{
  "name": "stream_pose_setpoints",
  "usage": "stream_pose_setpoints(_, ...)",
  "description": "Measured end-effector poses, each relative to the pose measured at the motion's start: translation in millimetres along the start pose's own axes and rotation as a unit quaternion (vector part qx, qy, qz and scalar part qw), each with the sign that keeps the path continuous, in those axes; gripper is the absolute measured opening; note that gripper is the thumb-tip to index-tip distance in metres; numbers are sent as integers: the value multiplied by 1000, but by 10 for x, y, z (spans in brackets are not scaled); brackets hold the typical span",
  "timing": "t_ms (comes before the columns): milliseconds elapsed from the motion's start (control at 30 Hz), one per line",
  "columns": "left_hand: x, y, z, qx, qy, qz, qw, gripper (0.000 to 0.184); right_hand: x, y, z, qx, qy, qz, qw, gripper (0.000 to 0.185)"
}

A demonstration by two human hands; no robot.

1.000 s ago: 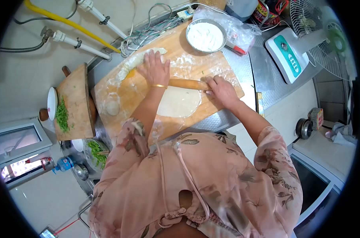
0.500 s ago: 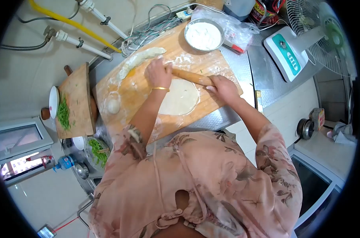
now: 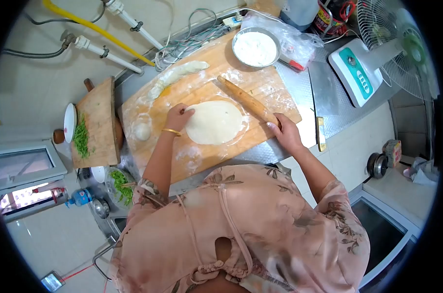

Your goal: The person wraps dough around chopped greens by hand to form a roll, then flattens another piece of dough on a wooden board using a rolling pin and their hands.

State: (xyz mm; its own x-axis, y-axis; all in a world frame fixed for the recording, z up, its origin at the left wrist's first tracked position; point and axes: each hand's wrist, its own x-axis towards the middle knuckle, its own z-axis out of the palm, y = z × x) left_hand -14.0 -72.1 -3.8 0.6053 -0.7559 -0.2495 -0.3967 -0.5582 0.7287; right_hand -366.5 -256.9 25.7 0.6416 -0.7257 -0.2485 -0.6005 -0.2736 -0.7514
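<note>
A round, flat dough sheet (image 3: 215, 123) lies on the floured wooden board (image 3: 182, 163). My left hand (image 3: 179, 117), with a gold bracelet at the wrist, pinches the sheet's left edge. In my right hand (image 3: 286, 133) is the near end of a wooden rolling pin (image 3: 246, 100), which slants across the board to the right of the sheet. Behind the sheet rests a long, floury dough roll (image 3: 177, 77). A small dough ball (image 3: 143, 132) sits at the board's left side.
A metal bowl of flour (image 3: 256, 47) stands at the board's back corner. To the left, a smaller cutting board (image 3: 97, 132) carries chopped greens (image 3: 81, 138). A knife (image 3: 320, 133) lies right of the board, and a fan (image 3: 355, 73) stands farther right.
My left hand has let go of the rolling pin and moved left and down to the dough sheet's edge. The pin has swung to a steeper slant, its right end drawn nearer me.
</note>
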Motion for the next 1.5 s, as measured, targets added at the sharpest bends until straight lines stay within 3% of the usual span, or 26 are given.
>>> stream_pose_setpoints(67, -140, -203, -96, -39, -7, -99, 994, 20, -49, -111, 28, 10, -24, 6, 1000, 40)
stream_pose_setpoints(133, -534, 40, -151, -108, -31, -186, 976, 16, -97, -148, 97, 20, -33, -24, 999, 39)
stream_pose_setpoints(233, -999, -22, -29, -300, -63, -271, 912, 18, -136, -299, 110, -42, -68, -66, 995, 39)
stream_pose_setpoints(367, -1209, -284, -96, 0, -6, -158, 987, 33, -149, -328, 226, -67, -103, -153, 981, 39)
stream_pose_setpoints(433, -1106, 48, -105, 204, 51, -106, 972, 50, -156, -362, 263, -81, -119, -166, 976, 39)
stream_pose_setpoints(533, -875, 80, 155, 348, 103, 119, 924, 66, -93, -314, 317, -110, -111, -198, 968, 41)
stream_pose_setpoints(633, -494, 130, 404, 285, 45, 144, 947, 69, 12, -311, 230, -194, -67, -241, 949, 44)
stream_pose_setpoints(833, 316, 645, 508, 419, 79, 121, 896, 67, 338, -311, 197, -256, 13, -273, 927, 45)
stream_pose_setpoints(933, 520, 788, 580, 383, 199, 158, 888, 58, 437, -263, 189, -231, 0, -214, 949, 44)
stream_pose_setpoints(1033, 657, 424, 589, 170, 274, 97, 941, 49, 401, -164, 141, -113, 0, -139, 984, 41)
stream_pose_setpoints(1133, 468, 160, 423, 82, 146, 127, 978, 38, 141, -166, -41, 22, 5, -18, 1000, 43)
stream_pose_setpoints(1233, 292, 425, 281, 101, -23, 95, 990, 39, 24, -62, -30, 4, 25, 3, 1000, 43)
stream_pose_setpoints(1333, 397, 456, 251, 185, -120, 94, 971, 34, 1, -208, -70, 12, -29, 1, 1000, 43)
stream_pose_setpoints(1433, 564, 152, 243, -6, -70, 119, 990, 26, 17, -232, -55, 14, -25, -42, 999, 42)
stream_pose_setpoints(1500, 522, 17, 41, -107, -5, 45, 993, 20, -3, -260, -64, 11, -23, -27, 999, 43)
